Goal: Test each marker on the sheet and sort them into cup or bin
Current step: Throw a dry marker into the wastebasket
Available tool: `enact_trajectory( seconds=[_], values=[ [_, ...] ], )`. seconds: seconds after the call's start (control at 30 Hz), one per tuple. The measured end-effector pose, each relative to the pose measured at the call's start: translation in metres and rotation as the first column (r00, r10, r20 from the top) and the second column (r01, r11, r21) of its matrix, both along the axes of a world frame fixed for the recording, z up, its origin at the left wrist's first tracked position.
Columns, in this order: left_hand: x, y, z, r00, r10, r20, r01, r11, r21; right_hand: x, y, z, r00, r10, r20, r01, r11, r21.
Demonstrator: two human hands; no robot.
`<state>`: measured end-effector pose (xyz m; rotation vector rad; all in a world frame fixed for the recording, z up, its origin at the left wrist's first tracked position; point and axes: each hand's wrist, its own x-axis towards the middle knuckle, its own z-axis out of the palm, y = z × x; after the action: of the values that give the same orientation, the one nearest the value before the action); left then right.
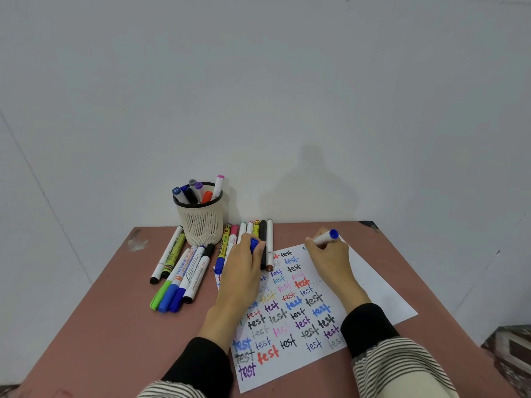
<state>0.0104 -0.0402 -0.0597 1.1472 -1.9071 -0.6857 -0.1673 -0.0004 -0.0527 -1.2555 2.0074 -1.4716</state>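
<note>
My right hand (330,255) grips a white marker with a blue end (326,237), its tip down on the top of the white sheet (370,285), which is covered with many coloured "test" words. My left hand (244,265) rests on the sheet's left part and holds a blue cap (254,244) in its fingers. A cream mesh cup (200,218) with a black rim stands at the back left and holds several markers. A group of markers (179,275) lies to the left of the sheet, and a row of markers (260,234) lies beyond my left hand.
The brown table (109,326) ends at a white wall behind the cup. Its right edge drops to a patterned floor (511,349). No bin is in view.
</note>
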Motion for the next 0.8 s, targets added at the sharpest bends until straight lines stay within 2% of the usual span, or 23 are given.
enact_trajectory(
  seconds=[0.23,0.4,0.5,0.6,0.67,0.8],
  values=[
    [0.0,0.0,0.001,1.0,0.009,0.027,-0.008,1.0,-0.028,0.004,0.006,0.003,1.0,-0.003,0.024,0.007,0.991,-0.134],
    [0.003,0.007,0.007,0.998,-0.049,-0.049,0.047,0.998,-0.052,0.007,0.013,0.011,0.966,0.069,0.25,-0.023,0.983,-0.182],
    [0.002,0.009,0.006,0.995,-0.09,-0.049,0.085,0.992,-0.098,0.01,0.016,0.014,0.878,0.148,0.456,-0.064,0.979,-0.196],
    [0.001,0.008,0.005,0.993,-0.107,-0.042,0.101,0.988,-0.117,0.013,0.019,0.02,0.792,0.183,0.582,-0.064,0.973,-0.22],
    [0.0,0.01,0.007,0.99,-0.12,-0.069,0.115,0.99,-0.081,0.015,0.021,0.022,0.741,0.221,0.634,-0.081,0.967,-0.242],
    [0.0,0.01,0.012,0.971,-0.102,-0.217,0.116,0.992,0.052,0.014,0.021,0.024,0.664,0.262,0.7,-0.087,0.958,-0.275]
  ],
)
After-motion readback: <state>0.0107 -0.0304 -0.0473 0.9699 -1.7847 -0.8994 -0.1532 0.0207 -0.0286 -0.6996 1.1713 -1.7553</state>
